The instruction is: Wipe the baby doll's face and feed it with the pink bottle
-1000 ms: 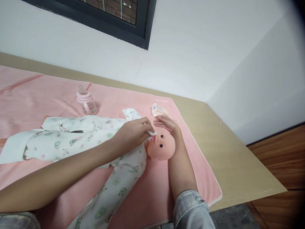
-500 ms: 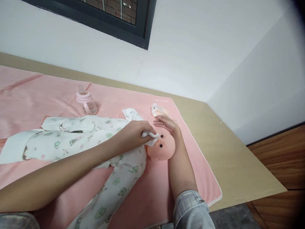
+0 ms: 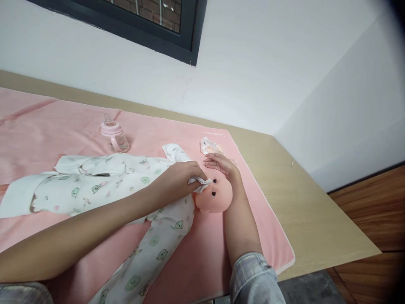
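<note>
left hand [image 3: 177, 179] pinches a white wipe [image 3: 201, 183] against the doll's face [image 3: 212, 195]; right hand [image 3: 220, 164] lies flat, fingers together, cradling its head.

From my feed, the left hand [image 3: 177, 179] and its white wipe [image 3: 200, 184] cover the doll's [image 3: 213, 195] mouth and nose, so I can't see them. The right hand [image 3: 220, 164] hides the far side of the doll's head. The small packet [image 3: 210, 147] beyond it is too small to read. The pink towel [image 3: 47, 126] runs off the left edge, and the window [image 3: 158, 25] is cut off at the top.
</note>
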Available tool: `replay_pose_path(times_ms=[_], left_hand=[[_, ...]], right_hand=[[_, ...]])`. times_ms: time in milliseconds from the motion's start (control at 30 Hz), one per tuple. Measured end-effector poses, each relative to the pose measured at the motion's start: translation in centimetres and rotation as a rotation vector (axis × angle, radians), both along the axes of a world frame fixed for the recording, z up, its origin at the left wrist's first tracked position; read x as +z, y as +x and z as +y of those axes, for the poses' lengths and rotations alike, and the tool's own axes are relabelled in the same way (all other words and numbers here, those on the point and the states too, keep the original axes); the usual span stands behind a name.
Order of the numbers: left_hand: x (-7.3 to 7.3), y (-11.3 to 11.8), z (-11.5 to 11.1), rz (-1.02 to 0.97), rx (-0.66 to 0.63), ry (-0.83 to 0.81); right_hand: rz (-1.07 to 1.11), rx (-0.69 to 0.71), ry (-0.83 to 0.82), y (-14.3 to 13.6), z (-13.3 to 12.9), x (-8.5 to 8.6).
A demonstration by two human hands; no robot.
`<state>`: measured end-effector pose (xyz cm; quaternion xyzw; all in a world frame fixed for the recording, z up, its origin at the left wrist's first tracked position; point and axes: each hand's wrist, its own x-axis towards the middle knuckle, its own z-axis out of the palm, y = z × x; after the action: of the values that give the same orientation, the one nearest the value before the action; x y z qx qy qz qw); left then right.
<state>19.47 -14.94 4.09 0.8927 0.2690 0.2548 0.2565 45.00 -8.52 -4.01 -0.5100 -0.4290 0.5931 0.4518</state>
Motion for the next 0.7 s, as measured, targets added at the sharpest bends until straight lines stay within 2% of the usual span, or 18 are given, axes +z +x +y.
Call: replay_pose_path(times_ms=[300, 500, 600, 700], left_hand=[[-0.3, -0.1, 0.5, -0.010, 0.014, 0.059], [1.4, -1.5, 1.8, -0.011, 0.064, 0.107], [2.6, -2.7, 2.6, 0.003, 0.120, 0.106], [3.5, -3.8, 3.3, -0.024, 0.187, 0.098]], right_hand=[[0.002, 0.028, 0.011, 0.5, 0.7, -0.8], [0.012, 0.066, 0.003, 1.3, 0.9, -1.3], [-0.022, 0.154, 0.012, 2.0, 0.0, 0.2], [-0.121, 0.247, 0.106, 2.2, -1.7, 3.9]])
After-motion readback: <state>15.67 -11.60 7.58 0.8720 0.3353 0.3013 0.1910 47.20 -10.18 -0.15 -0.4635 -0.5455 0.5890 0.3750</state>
